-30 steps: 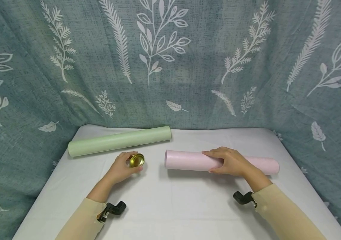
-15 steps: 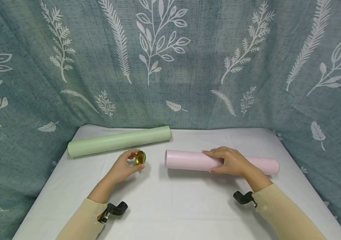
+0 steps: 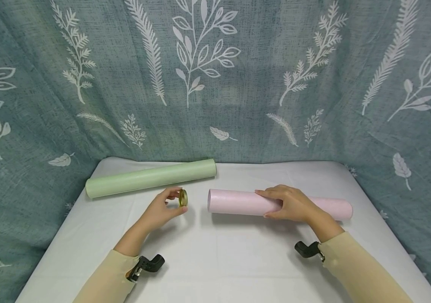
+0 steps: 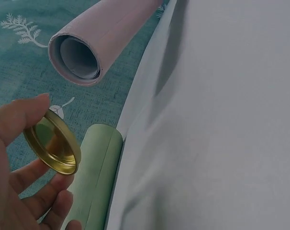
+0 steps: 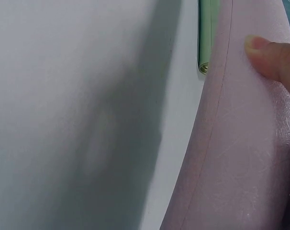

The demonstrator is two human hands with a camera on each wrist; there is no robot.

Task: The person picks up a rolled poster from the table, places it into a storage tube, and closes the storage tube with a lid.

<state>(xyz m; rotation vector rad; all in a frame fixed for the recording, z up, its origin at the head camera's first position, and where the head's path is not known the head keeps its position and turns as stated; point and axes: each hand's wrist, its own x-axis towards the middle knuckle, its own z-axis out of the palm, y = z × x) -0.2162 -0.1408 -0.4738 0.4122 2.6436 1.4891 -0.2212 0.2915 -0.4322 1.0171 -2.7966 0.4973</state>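
My left hand (image 3: 161, 211) pinches a shallow gold metal lid (image 4: 54, 143) by its rim, between thumb and fingers. The lid stands on edge in the air, its hollow side turned toward the open end of a pink cardboard tube (image 3: 234, 202), a short gap away. My right hand (image 3: 293, 205) grips this tube around its middle, holding it level above the table. In the left wrist view, rolled white paper (image 4: 79, 57) shows inside the tube's open mouth. Only the right thumb (image 5: 267, 55) is plain in the right wrist view, lying along the pink surface.
A green tube (image 3: 151, 178) lies slantwise at the back left of the white-covered table (image 3: 215, 261). Blue-green leaf-patterned cloth (image 3: 215, 75) hangs behind the table and at its sides. A black camera mount is strapped to each wrist.
My left hand has shifted slightly right toward the tube's open end and turned the lid from facing upward to standing on edge. The right hand and pink tube have stayed almost still.
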